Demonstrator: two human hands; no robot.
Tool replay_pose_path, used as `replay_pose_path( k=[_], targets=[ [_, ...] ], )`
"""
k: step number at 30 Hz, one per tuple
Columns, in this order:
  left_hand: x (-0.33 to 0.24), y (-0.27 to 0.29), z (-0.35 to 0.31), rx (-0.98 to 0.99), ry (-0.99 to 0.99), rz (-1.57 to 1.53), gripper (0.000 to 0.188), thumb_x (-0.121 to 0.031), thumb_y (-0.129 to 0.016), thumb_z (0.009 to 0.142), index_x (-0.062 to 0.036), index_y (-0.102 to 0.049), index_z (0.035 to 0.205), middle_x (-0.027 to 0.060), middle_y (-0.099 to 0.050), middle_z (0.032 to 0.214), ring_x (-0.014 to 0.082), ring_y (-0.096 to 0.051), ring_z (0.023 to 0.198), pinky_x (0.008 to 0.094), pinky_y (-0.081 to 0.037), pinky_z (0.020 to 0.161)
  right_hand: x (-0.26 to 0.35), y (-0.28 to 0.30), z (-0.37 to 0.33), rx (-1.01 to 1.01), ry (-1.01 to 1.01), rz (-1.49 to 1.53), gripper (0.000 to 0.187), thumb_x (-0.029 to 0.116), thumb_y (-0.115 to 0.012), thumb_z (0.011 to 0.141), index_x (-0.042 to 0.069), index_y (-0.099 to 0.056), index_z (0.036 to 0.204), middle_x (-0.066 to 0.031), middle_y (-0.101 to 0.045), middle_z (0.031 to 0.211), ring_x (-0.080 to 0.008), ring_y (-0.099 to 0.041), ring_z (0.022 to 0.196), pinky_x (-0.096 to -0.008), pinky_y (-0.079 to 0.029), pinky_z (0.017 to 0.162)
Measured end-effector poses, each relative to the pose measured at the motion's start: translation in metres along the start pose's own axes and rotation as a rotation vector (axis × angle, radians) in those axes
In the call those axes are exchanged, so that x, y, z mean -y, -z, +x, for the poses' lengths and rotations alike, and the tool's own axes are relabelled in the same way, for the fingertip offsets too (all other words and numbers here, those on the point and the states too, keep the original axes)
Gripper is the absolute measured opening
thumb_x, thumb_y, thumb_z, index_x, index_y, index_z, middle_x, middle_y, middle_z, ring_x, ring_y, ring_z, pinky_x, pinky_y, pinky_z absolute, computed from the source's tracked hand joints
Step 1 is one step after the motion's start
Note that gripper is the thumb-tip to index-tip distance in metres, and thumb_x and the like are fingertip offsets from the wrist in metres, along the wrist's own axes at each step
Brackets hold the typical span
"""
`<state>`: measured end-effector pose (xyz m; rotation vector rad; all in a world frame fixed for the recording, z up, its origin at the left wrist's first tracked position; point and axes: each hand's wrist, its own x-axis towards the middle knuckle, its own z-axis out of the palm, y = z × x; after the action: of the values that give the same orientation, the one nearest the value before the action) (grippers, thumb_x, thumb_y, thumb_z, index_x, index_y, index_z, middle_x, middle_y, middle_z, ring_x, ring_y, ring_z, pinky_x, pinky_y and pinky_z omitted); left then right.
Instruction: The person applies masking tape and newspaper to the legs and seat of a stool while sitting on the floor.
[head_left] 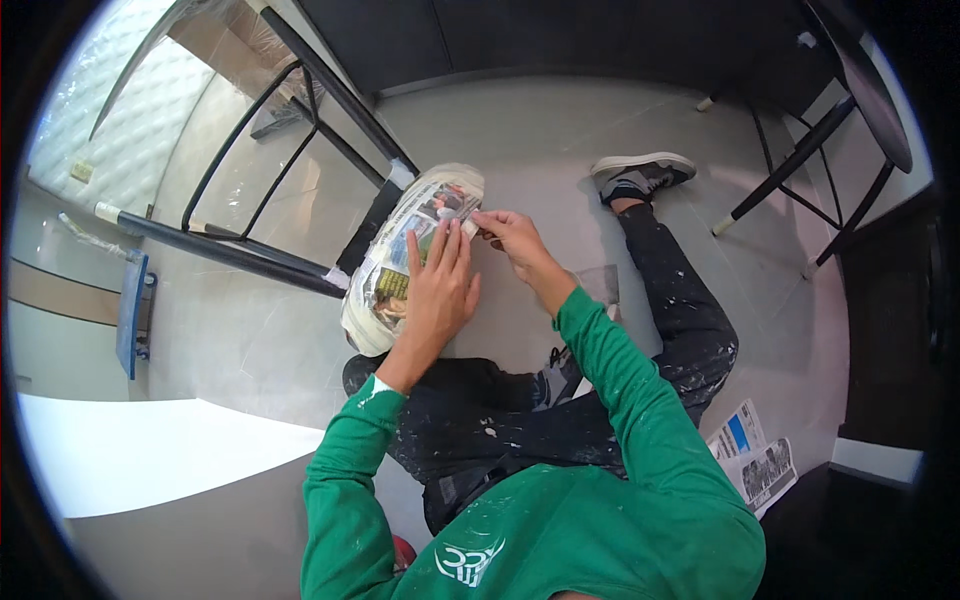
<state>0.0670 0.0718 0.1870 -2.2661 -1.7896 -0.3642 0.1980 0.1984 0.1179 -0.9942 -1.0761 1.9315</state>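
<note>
Here, right grip (515, 238) at newspaper's (425, 208) edge.

Your left hand (440, 290) hides part of the newspaper (455, 200). Contact at your right hand (515, 240) is too small to tell. The upper edge crops the chair (872, 100).

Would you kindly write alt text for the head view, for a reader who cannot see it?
A left hand lies flat on newspaper covering part of what looks like a tipped chair, while the right hand pinches the paper's edge. The seated person wears a green top; another dark chair stands at upper right.
</note>
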Motion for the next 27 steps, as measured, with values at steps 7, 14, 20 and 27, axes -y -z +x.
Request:
replay_pose_path(
  k=[7,14,20,27],
  targets=[
    [-0.008,0.013,-0.047,0.006,-0.039,-0.151,0.058,-0.019,-0.071,0.087,0.0042,-0.053,0.137,0.022,-0.049,0.147,0.0345,-0.043,0.142,0.0505,-0.027,0.121,-0.007,-0.001,0.006,0.098,-0.043,0.094,0.02,0.031,-0.074,0.093,0.013,-0.07,0.101,0.0037,-0.067,0.093,-0.0065,-0.058,0.086,-0.025,-0.041,0.079],
    [0.024,0.023,-0.043,-0.377,0.252,-0.282,0.026,-0.015,-0.076,0.086,-0.0043,-0.074,0.11,0.0094,-0.067,0.107,0.0311,-0.062,0.099,0.0422,-0.049,0.084,0.001,-0.008,0.001,0.125,-0.028,0.031,0.019,0.033,-0.072,0.094,0.015,-0.069,0.099,0.0041,-0.067,0.093,-0.0065,-0.057,0.088,-0.026,-0.041,0.081],
    [0.029,0.012,-0.046,-0.404,0.173,-0.169,0.032,-0.021,-0.082,0.079,-0.0055,-0.074,0.107,0.0066,-0.067,0.105,0.0263,-0.061,0.092,0.0402,-0.05,0.082,0.002,-0.007,0.0,0.141,-0.015,0.056,0.02,0.029,-0.072,0.094,0.011,-0.069,0.099,0.0028,-0.068,0.09,-0.0072,-0.057,0.083,-0.0255,-0.04,0.077],
    [0.031,0.015,-0.044,-0.331,0.039,-0.022,0.041,-0.017,-0.082,0.076,-0.0076,-0.071,0.114,0.0045,-0.066,0.109,0.0244,-0.06,0.092,0.0388,-0.05,0.08,0.001,-0.004,-0.003,0.125,0.007,-0.003,0.019,0.032,-0.07,0.096,0.013,-0.069,0.097,0.0031,-0.067,0.093,-0.0078,-0.057,0.089,-0.0268,-0.04,0.083]
  ],
)
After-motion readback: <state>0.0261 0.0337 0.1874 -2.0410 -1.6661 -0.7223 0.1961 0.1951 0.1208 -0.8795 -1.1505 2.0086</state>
